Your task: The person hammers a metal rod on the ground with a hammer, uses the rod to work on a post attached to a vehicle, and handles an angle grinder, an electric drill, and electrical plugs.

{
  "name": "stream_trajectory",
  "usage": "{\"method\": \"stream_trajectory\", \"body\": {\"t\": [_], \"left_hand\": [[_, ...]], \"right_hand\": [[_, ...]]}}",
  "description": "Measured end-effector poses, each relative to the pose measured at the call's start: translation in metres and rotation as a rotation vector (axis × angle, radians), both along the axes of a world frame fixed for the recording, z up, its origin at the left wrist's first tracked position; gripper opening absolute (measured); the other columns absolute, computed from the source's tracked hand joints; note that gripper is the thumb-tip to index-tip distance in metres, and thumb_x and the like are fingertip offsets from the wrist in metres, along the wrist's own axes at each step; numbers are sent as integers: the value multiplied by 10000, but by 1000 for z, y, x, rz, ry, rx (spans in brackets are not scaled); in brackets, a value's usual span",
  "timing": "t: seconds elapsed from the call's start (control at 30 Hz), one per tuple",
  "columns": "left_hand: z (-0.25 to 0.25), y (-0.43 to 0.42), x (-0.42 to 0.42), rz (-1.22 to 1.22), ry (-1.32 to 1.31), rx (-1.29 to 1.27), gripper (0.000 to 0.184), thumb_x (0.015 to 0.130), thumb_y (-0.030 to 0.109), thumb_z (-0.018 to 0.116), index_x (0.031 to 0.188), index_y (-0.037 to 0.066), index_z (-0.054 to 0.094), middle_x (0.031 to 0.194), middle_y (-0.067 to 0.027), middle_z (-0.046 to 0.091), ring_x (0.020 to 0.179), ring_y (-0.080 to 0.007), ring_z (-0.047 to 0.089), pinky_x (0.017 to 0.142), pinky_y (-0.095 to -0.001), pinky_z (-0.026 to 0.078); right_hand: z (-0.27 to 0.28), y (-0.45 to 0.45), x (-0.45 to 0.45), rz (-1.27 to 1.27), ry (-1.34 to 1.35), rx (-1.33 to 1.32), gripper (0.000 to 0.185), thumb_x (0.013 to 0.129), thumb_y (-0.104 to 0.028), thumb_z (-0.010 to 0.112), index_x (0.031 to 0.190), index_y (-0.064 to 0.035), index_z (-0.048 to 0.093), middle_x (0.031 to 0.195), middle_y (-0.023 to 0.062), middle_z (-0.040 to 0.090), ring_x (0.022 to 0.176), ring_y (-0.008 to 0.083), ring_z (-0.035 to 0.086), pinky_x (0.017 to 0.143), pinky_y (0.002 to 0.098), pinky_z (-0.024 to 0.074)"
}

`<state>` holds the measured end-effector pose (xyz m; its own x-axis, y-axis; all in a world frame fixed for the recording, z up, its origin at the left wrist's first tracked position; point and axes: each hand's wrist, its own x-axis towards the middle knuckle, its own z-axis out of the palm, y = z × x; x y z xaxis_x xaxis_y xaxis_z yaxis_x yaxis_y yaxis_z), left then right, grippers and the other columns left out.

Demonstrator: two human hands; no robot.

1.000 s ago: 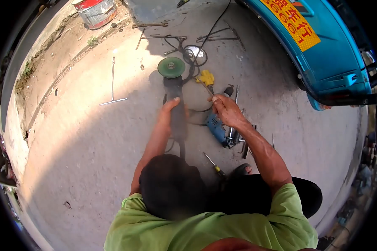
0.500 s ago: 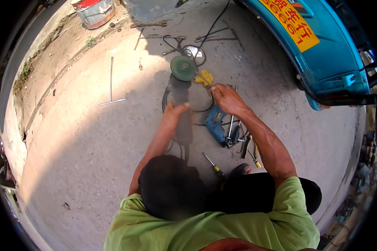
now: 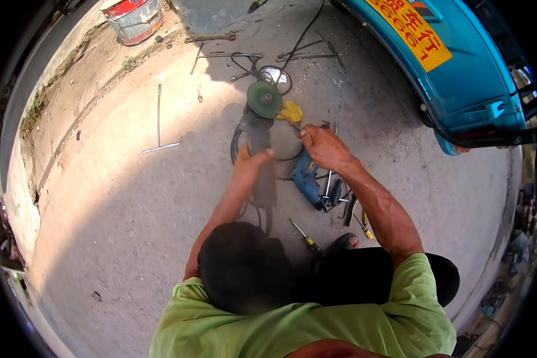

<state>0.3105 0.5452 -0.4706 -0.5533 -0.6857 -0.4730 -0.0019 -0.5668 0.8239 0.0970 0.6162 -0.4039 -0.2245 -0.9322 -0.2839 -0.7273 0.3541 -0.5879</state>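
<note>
My left hand [image 3: 252, 167] is wrapped round the dark body of an angle grinder [image 3: 260, 140], its green disc [image 3: 264, 99] pointing away from me. My right hand [image 3: 325, 146] pinches a small thin metal piece [image 3: 296, 126], whose far end is close to the disc's right edge; whether they touch cannot be made out. Just beyond that piece lies a yellow object [image 3: 290, 112]. Below my right hand a blue power drill [image 3: 306, 179] rests on the concrete floor, partly covered by the hand. A black cable [image 3: 268, 221] runs from the grinder's near end.
T-handled tools [image 3: 159, 119] and a wrench [image 3: 210, 39] lie on the floor [image 3: 143, 238]. A screwdriver [image 3: 305, 235] is near my foot. Pliers [image 3: 351, 209] lie right of the drill. A bucket [image 3: 134, 21] stands far left, a blue vehicle panel [image 3: 459, 77] upper right.
The grinder has moved right with my left hand, bringing its disc close to the metal piece. My right hand has shifted slightly, and the disc's tilt has changed.
</note>
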Motion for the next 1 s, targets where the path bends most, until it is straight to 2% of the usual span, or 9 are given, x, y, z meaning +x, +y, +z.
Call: {"method": "stream_trajectory", "body": {"t": [0.07, 0.17, 0.27, 0.47, 0.57, 0.67, 0.77, 0.87, 1.0], "left_hand": [[-1, -1, -1, 12, -1, 8, 460, 874, 228, 701, 1206, 2, 475, 851, -159, 646, 612, -247, 683, 518, -367, 570], [-4, -4, 2, 32, 14, 15, 460, 877, 235, 696, 1209, 2, 477, 852, -154, 642, 617, -244, 682, 526, -363, 569], [-8, -3, 1, 46, 44, 4, 458, 878, 239, 692, 1207, 1, 481, 854, -149, 640, 622, -239, 680, 534, -360, 572], [-5, -3, 4, 29, 29, -18, 446, 876, 238, 690, 1196, -2, 492, 861, -138, 635, 620, -235, 679, 544, -367, 583], [-5, -3, 3, 16, 17, -51, 442, 871, 222, 697, 1193, -2, 495, 861, -134, 630, 615, -236, 680, 542, -365, 580], [0, -2, 2, 9, 7, -86, 432, 868, 191, 702, 1196, -2, 497, 861, -130, 628, 611, -236, 681, 533, -361, 571], [-1, -1, 1, 4, 7, -104, 427, 869, 160, 705, 1204, -2, 495, 866, -128, 629, 612, -235, 681, 529, -358, 565], [-2, 0, -1, 11, -25, -123, 435, 867, 144, 713, 1214, 0, 494, 873, -128, 633, 614, -234, 681, 529, -356, 563], [-4, 1, -3, 14, -48, -128, 459, 863, 141, 728, 1229, 3, 488, 877, -132, 638, 616, -236, 681, 533, -357, 564]], "right_hand": [[-13, 3, -3, 66, 5, -52, 393, 1059, -278, 396, 1069, 28, 642, 833, 201, 670, 742, 359, 659, 728, 459, 518], [3, 5, -5, -232, -789, 212, 452, 1079, -336, 366, 1065, 25, 638, 668, 75, 539, 523, 215, 508, 514, 368, 430], [19, 9, -3, -387, -1138, 259, 500, 1090, -377, 323, 1074, 19, 628, 631, -5, 396, 482, 110, 341, 446, 290, 306], [14, 11, -7, -402, -1237, 294, 494, 1094, -358, 307, 1046, 17, 624, 629, 4, 406, 482, 121, 357, 458, 299, 331], [7, 8, -3, -428, -1036, 241, 464, 1089, -349, 337, 1040, 13, 623, 631, 3, 417, 485, 127, 367, 475, 307, 361], [-7, 3, -10, -323, -635, 193, 489, 1059, -391, 384, 991, 10, 656, 710, 48, 550, 591, 181, 547, 567, 364, 463], [-8, 0, -8, -240, -359, 153, 502, 1062, -385, 377, 953, 20, 652, 799, 142, 646, 723, 285, 631, 730, 424, 504], [-10, 1, -6, -157, -215, 60, 496, 1064, -373, 369, 932, 24, 636, 874, 237, 668, 862, 405, 646, 840, 476, 474], [-6, 1, -2, -164, -144, 53, 488, 1063, -364, 377, 921, 31, 626, 884, 290, 647, 898, 487, 615, 847, 515, 464]]}}
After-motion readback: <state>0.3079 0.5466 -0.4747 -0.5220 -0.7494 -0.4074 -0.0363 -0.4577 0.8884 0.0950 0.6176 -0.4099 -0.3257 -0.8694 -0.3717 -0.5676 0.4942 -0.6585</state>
